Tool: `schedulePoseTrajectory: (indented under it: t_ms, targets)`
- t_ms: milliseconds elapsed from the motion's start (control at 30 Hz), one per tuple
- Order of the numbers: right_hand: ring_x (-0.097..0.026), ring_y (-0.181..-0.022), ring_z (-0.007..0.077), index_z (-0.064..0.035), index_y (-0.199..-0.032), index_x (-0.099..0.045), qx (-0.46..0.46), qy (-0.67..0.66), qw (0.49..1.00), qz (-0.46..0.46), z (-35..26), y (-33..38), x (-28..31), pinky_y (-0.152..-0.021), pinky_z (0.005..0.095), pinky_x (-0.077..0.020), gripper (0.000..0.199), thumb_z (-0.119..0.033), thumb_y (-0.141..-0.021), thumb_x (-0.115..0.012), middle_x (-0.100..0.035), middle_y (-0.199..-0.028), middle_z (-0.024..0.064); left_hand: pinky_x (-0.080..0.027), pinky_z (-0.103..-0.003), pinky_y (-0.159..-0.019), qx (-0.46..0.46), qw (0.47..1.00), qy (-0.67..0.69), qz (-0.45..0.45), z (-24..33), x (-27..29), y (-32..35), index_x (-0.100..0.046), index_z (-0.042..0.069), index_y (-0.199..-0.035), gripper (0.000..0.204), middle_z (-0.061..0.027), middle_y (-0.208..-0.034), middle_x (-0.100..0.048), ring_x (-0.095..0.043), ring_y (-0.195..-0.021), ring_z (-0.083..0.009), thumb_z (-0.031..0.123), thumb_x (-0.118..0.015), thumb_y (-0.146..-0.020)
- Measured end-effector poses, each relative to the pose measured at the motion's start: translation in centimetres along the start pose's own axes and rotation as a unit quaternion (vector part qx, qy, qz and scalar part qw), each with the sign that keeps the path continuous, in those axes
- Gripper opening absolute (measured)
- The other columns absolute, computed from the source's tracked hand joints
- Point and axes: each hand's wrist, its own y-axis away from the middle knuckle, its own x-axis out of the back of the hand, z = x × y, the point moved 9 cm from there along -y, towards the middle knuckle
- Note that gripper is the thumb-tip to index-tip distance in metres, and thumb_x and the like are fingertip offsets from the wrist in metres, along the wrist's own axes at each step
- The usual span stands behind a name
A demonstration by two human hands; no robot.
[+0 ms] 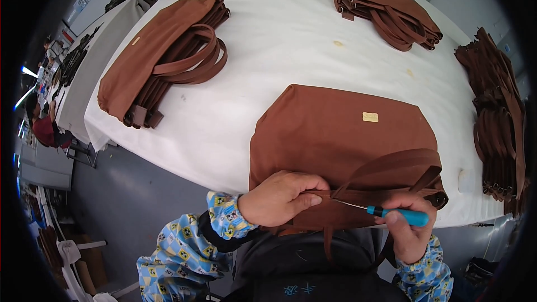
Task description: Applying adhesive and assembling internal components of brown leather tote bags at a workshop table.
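The left hand pinches the near edge of the brown bag; the right hand, nearer its right end, clasps a blue-handled tool pointing left. The bag stretches left-right on the table; stacked bags lie beyond-left.

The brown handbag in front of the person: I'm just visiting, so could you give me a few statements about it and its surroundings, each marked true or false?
1. The right hand holds a blue-handled tool with a thin shaft. True.
2. The left hand is raised clear of the brown handbag. False: the left hand grips the side of the bag nearest the person.
3. The small plate on the bag is gold-coloured. True.
4. The tool's tip points away from the left hand. False: it points toward that hand.
5. The table covering is black. False: the covering is white.
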Motion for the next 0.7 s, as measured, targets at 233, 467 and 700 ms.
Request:
schedulePoseTrajectory:
  t_ms: [233,467,700]
  targets:
    - [-0.058,-0.059,0.0106,0.0039,-0.084,-0.056,-0.082,-0.079,0.990,0.087,1.4,0.5,2.1,-0.056,0.0209,-0.0465,0.010,-0.006,-0.080,-0.057,-0.059,-0.068,0.0073,-0.045,-0.033,-0.069,0.000,1.000,0.026,0.014,0.0,0.0,-0.2,-0.056,0.002,-0.099,0.018,-0.0131,-0.082,-0.060,-0.058,-0.075,-0.0271,0.012,-0.050,-0.085]
    - [-0.057,-0.063,0.0093,0.0043,-0.084,-0.056,-0.074,-0.092,0.992,0.048,1.5,0.1,1.0,-0.058,0.0206,-0.0461,0.008,-0.002,-0.080,-0.058,-0.060,-0.071,0.0073,-0.045,-0.032,-0.070,-0.002,1.000,0.023,0.014,0.0,0.0,-0.2,-0.057,0.001,-0.100,0.020,-0.0115,-0.083,-0.060,-0.058,-0.075,-0.0257,0.012,-0.050,-0.085]
    - [-0.055,-0.063,0.0074,0.0037,-0.086,-0.057,-0.073,-0.084,0.993,0.045,1.4,0.1,0.8,-0.057,0.0199,-0.0447,0.008,-0.001,-0.080,-0.059,-0.059,-0.070,0.0061,-0.044,-0.031,-0.069,-0.003,1.000,0.027,0.016,-0.1,0.0,0.0,-0.056,0.001,-0.101,0.020,-0.0105,-0.081,-0.059,-0.056,-0.074,-0.0245,0.011,-0.051,-0.085]
